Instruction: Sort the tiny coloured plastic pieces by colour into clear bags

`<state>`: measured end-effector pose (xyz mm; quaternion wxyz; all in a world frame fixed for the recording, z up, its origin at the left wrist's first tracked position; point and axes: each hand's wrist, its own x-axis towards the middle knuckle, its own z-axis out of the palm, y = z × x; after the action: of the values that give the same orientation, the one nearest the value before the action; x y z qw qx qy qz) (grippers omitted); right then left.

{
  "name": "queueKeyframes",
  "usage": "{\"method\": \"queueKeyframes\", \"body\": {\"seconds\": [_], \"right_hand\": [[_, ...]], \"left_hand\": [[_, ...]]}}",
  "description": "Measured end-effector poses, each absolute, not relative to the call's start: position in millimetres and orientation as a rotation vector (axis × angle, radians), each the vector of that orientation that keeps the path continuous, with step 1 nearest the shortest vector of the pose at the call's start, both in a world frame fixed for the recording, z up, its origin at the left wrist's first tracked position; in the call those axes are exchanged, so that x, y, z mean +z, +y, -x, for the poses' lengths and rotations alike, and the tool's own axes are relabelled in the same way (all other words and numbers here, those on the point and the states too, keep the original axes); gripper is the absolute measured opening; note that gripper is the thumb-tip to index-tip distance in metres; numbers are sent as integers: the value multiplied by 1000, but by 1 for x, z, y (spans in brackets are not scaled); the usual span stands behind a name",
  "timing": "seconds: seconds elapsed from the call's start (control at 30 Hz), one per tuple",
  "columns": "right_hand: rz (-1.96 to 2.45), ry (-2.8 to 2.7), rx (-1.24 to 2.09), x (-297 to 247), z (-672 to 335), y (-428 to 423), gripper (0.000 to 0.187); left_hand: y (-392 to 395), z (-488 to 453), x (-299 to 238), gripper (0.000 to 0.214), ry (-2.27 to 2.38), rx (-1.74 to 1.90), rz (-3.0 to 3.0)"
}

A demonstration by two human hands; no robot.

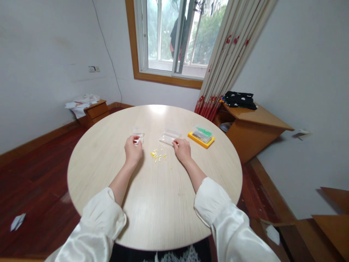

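Observation:
On the round pale wooden table (152,203) my left hand (132,150) rests with its fingers curled on a small clear plastic box (138,137). My right hand (182,150) lies to the right, fingers closed at the near edge of a second clear plastic case (169,138). Between the two hands a scatter of several tiny yellow pieces (158,155) lies loose on the tabletop. A yellow tray with a clear box and green contents (202,135) sits just right of my right hand.
A wooden cabinet (253,127) with black spotted cloth (240,99) stands at the right, beside a curtain (226,62) and window. A small wooden drawer unit (96,111) with papers is at the left wall. Paper scraps lie on the dark floor.

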<state>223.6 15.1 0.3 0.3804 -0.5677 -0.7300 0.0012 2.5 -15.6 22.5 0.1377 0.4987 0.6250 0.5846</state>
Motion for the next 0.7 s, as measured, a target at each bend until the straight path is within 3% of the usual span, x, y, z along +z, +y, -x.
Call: {"method": "queueKeyframes", "body": {"seconds": [0.17, 0.3, 0.5, 0.7], "right_hand": [[1538, -1997, 16, 2, -222, 13, 17], [1499, -2065, 114, 3, -218, 12, 22], [1312, -2192, 178, 2, -211, 9, 35], [1342, -1819, -152, 24, -243, 15, 32]], "left_hand": [[-18, 2, 15, 41, 2135, 1199, -1861], [-18, -5, 8, 51, 2121, 981, -1957], [-19, -13, 5, 54, 2042, 807, -2128], [-21, -15, 4, 43, 2109, 711, -2148]]}}
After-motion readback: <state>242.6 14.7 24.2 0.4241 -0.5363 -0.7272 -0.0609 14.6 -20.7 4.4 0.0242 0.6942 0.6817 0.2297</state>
